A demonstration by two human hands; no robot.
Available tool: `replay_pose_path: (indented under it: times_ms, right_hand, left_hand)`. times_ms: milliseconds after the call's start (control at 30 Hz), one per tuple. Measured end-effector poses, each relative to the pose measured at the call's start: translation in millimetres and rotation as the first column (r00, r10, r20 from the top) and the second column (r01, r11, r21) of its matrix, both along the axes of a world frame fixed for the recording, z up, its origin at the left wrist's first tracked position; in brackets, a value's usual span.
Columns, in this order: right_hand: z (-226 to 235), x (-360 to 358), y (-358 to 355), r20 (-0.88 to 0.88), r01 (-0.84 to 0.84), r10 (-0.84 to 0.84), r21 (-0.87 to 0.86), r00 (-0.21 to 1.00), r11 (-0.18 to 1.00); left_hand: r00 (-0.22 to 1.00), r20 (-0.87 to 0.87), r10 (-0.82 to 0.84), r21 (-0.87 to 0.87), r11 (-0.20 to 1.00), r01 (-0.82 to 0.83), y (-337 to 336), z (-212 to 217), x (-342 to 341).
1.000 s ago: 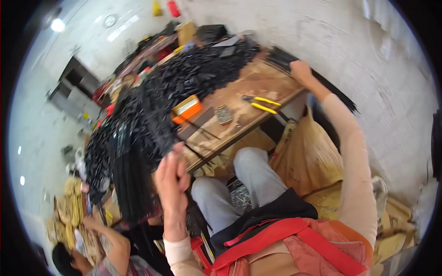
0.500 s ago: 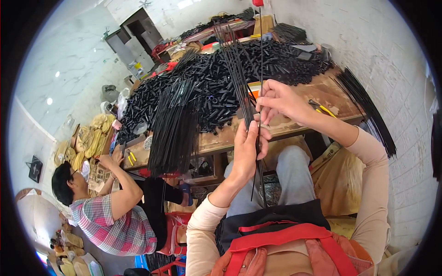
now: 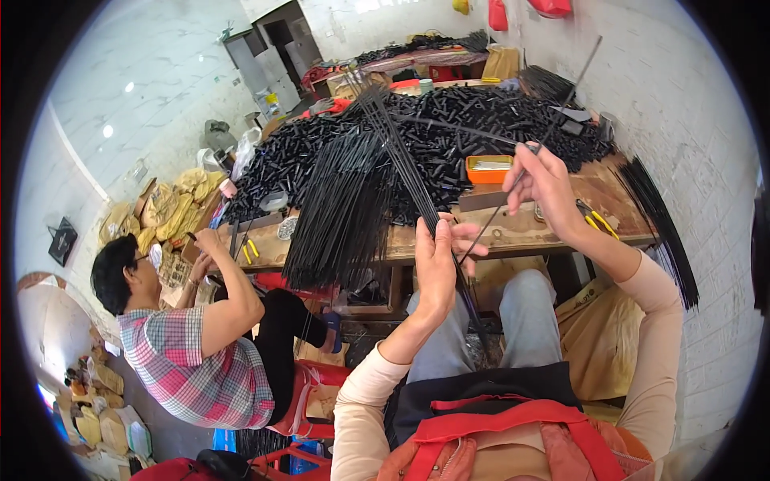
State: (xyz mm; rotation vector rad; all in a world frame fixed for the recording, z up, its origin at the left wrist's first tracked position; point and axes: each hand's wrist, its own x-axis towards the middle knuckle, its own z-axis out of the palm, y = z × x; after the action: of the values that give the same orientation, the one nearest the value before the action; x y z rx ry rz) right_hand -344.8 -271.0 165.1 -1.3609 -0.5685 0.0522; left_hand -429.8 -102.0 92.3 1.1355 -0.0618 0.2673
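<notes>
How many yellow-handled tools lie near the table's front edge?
2: one tool beside the right hand, one tool near the co-worker. More may be hidden.

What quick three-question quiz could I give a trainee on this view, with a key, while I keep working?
1. True or false: the left hand holds a bundle of thin black rods, while the right hand has nothing in its grip.
2. Where in the view does the co-worker sit? A: left; B: right; C: top centre.
3. Fill in: the small box on the table is coloured ____.

Key: 1. False, the right hand pinches a thin black rod; 2. A; 3. Orange.
</notes>
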Motion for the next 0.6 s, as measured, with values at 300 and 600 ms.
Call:
replay_pose_path:
  times_ms: [300,600]
  right_hand:
    - [1,38,14,-0.076,0.113,-0.11,0.029,0.991,0.993]
    - [15,57,33,0.422,0.355,-0.134,-0.504,0.897,0.787]
  left_hand:
    - [0.996,0.086,0.024,-0.081,0.997,-0.017,18,-13,6]
    - [0.97,-0.055,-0.237,0.062,0.969,0.24,23,-8,-7]
